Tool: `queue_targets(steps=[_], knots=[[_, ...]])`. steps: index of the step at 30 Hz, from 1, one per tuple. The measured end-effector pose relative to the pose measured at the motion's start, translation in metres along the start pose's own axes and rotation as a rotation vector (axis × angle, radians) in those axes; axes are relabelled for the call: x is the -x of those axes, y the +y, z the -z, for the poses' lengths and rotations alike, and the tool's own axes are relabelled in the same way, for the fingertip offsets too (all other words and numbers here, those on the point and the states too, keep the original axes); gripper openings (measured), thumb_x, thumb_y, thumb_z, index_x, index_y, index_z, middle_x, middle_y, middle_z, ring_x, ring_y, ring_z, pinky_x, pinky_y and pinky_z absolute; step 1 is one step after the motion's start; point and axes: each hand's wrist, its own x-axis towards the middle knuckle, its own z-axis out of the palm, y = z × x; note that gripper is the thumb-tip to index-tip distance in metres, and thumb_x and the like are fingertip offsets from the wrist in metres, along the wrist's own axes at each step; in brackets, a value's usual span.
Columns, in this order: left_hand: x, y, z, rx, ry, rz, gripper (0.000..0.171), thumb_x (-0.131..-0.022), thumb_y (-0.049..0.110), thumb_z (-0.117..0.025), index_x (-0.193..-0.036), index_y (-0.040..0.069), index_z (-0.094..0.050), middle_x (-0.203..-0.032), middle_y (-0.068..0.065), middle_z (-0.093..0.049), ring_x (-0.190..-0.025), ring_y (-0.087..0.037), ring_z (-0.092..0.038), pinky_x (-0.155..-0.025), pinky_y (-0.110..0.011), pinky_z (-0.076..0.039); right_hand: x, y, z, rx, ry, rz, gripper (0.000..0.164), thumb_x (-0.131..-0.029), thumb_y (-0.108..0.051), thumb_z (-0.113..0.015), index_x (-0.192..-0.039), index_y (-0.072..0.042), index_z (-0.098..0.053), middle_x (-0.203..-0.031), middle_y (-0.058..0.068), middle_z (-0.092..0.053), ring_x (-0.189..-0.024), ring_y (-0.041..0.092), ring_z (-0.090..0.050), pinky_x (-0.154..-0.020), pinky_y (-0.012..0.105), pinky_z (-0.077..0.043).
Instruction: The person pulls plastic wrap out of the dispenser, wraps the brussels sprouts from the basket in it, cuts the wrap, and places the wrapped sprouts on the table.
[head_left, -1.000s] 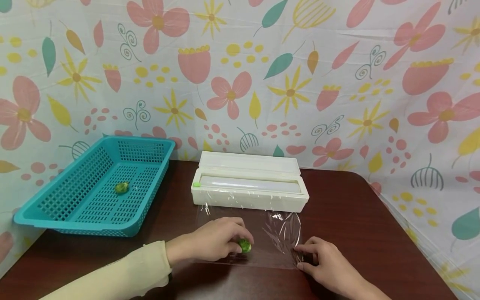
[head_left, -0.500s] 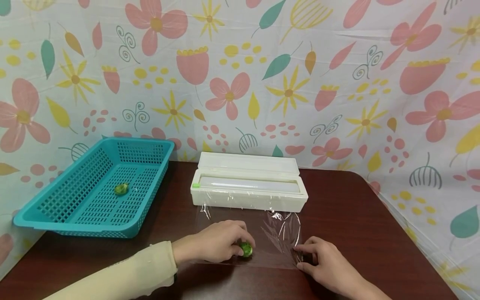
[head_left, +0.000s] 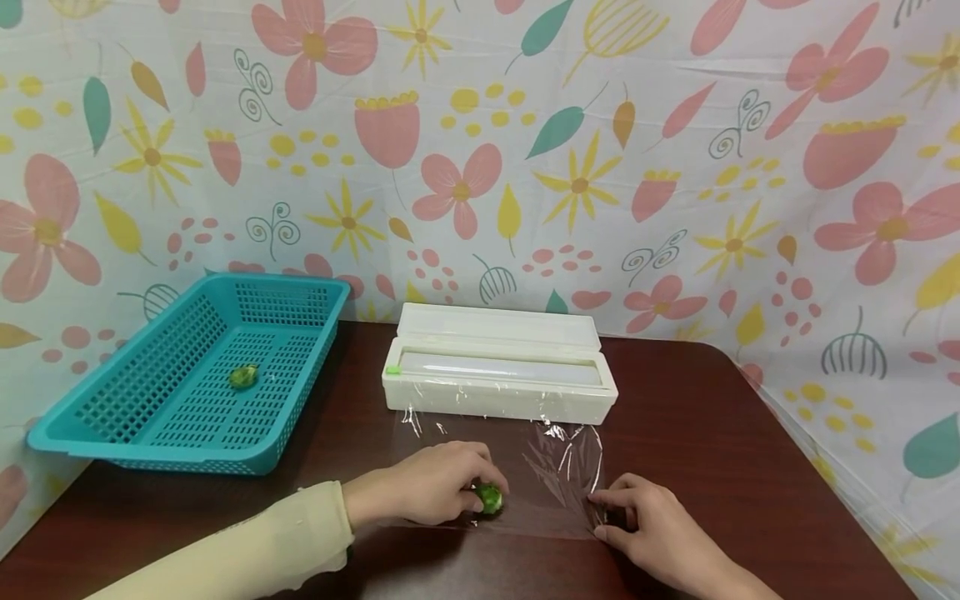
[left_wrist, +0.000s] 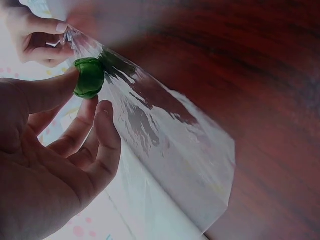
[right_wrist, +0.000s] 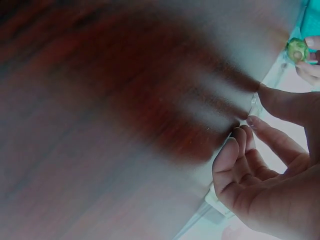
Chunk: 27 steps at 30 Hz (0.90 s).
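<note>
In the head view a sheet of clear cling film point(head_left: 551, 512) stretches over the table from the front of a white cling film box point(head_left: 498, 403). Thumb and fingers of my left hand point(head_left: 423, 483) hold a small green Brussels sprout point(head_left: 491, 500) low over the film. The left wrist view shows that sprout point(left_wrist: 90, 78) between the fingertips, with the film's crinkled surface beyond. My right hand point(head_left: 651, 523) pinches the film's near right corner between thumb and index finger. In the right wrist view its other fingers are curled beside the pinch.
A blue-green plastic basket point(head_left: 341, 312) stands at the left, with another Brussels sprout point(head_left: 243, 377) on its floor. The film box's lid point(head_left: 498, 323) is flipped back. Behind the dark red-brown table point(head_left: 675, 383) hangs a flowered cloth point(head_left: 480, 117).
My left hand has come down slightly toward the front of the table, carrying the Brussels sprout. My right hand keeps its place at the film's corner.
</note>
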Motion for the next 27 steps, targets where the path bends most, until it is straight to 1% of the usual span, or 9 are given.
queue_targets(steps=[6, 11, 15, 20, 23, 27], knots=[[0.0013, -0.0005, 0.0003, -0.004, -0.001, 0.005, 0.035, -0.091, 0.008, -0.081, -0.12, 0.028, -0.079, -0.101, 0.014, -0.061, -0.083, -0.002, -0.055, -0.072, -0.022, -0.048, -0.0001, -0.0009, 0.0006, -0.002, -0.003, -0.001, 0.033, -0.083, -0.01, -0.089, -0.115, -0.006, -0.08, -0.093, -0.015, -0.06, -0.067, 0.0, -0.047, -0.06, 0.024, -0.044], [0.0008, -0.0013, 0.0007, -0.002, 0.007, 0.008, 0.036, -0.091, 0.007, -0.081, -0.121, 0.027, -0.079, -0.101, 0.014, -0.061, -0.082, -0.001, -0.054, -0.071, -0.022, -0.049, -0.0003, -0.0013, 0.0011, -0.003, -0.002, -0.002, 0.033, -0.083, -0.01, -0.089, -0.115, -0.006, -0.081, -0.093, -0.015, -0.06, -0.067, 0.0, -0.047, -0.06, 0.024, -0.044], [0.0006, -0.0017, 0.0004, 0.013, 0.015, 0.008, 0.033, -0.09, 0.007, -0.082, -0.118, 0.025, -0.079, -0.099, 0.014, -0.061, -0.081, -0.001, -0.054, -0.07, -0.022, -0.049, -0.0002, -0.0011, 0.0013, -0.007, -0.006, -0.004, 0.033, -0.083, -0.01, -0.089, -0.114, -0.006, -0.081, -0.093, -0.014, -0.06, -0.067, 0.0, -0.047, -0.06, 0.024, -0.044], [0.0002, 0.0007, -0.0007, 0.049, 0.03, -0.012, 0.029, -0.091, 0.008, -0.082, -0.116, 0.022, -0.079, -0.099, 0.014, -0.061, -0.084, 0.0, -0.056, -0.076, -0.02, -0.05, -0.0003, -0.001, 0.0015, -0.021, -0.029, -0.026, 0.033, -0.084, -0.011, -0.088, -0.116, -0.006, -0.08, -0.094, -0.014, -0.06, -0.067, 0.0, -0.046, -0.06, 0.024, -0.044], [-0.0013, 0.0032, -0.0015, 0.061, 0.021, -0.017, 0.029, -0.092, 0.008, -0.082, -0.117, 0.021, -0.079, -0.103, 0.014, -0.063, -0.086, 0.001, -0.057, -0.078, -0.02, -0.05, -0.0007, -0.0008, 0.0014, -0.012, -0.014, -0.01, 0.033, -0.083, -0.01, -0.088, -0.115, -0.005, -0.08, -0.094, -0.014, -0.06, -0.067, 0.0, -0.046, -0.06, 0.024, -0.044], [-0.002, 0.005, -0.0044, 0.051, -0.002, 0.002, 0.029, -0.092, 0.01, -0.082, -0.117, 0.023, -0.079, -0.101, 0.015, -0.062, -0.084, 0.001, -0.055, -0.075, -0.021, -0.05, -0.0006, -0.0005, 0.0007, -0.007, -0.003, -0.002, 0.032, -0.083, -0.009, -0.089, -0.114, -0.005, -0.08, -0.093, -0.014, -0.06, -0.067, 0.0, -0.047, -0.06, 0.024, -0.044]])
